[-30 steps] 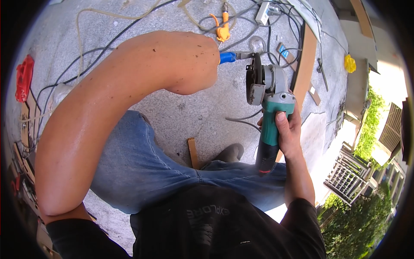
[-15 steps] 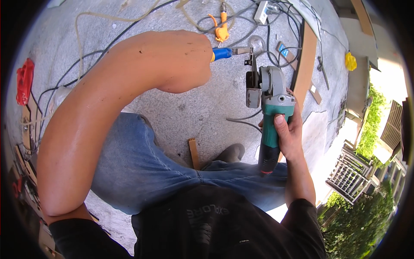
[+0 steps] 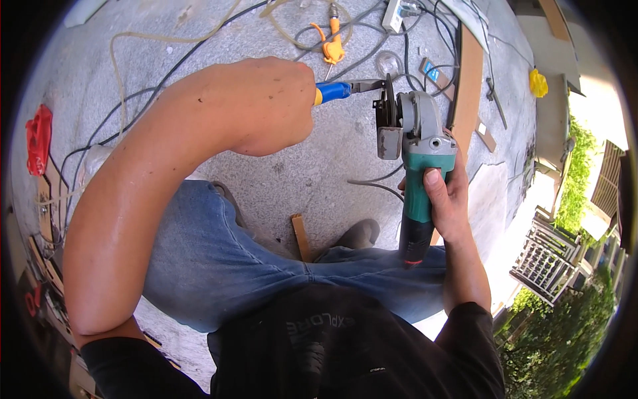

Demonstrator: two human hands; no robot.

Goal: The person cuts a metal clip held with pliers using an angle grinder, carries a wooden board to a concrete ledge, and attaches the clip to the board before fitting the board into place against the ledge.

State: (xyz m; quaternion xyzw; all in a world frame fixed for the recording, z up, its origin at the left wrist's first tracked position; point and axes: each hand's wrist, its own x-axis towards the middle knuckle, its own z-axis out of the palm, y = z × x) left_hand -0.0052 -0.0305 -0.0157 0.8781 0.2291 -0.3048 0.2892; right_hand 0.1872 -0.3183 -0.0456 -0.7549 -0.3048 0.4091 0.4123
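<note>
My left hand [image 3: 269, 106] is closed around a hand tool with a blue and yellow handle [image 3: 335, 92]. Its flat metal end [image 3: 364, 86] points right and meets the upper edge of the grinder's dark disc [image 3: 389, 100] in the picture; I cannot tell if they touch. My right hand [image 3: 446, 203] grips the green and grey angle grinder [image 3: 422, 179] around its body, thumb on top, with the guard toward the left and the handle pointing down over my jeans.
On the concrete floor [image 3: 306, 173] lie an orange air blow gun [image 3: 332, 48], tangled cables, a power strip [image 3: 392, 14], long wooden boards [image 3: 470, 80] and a short wood strip [image 3: 300, 236]. A red bag [image 3: 38, 136] is at left, a yellow one [image 3: 538, 82] at right.
My left hand and its tool have drifted leftward and slightly down. The grinder has risen a little, bringing its disc up beside the tool's metal end.
</note>
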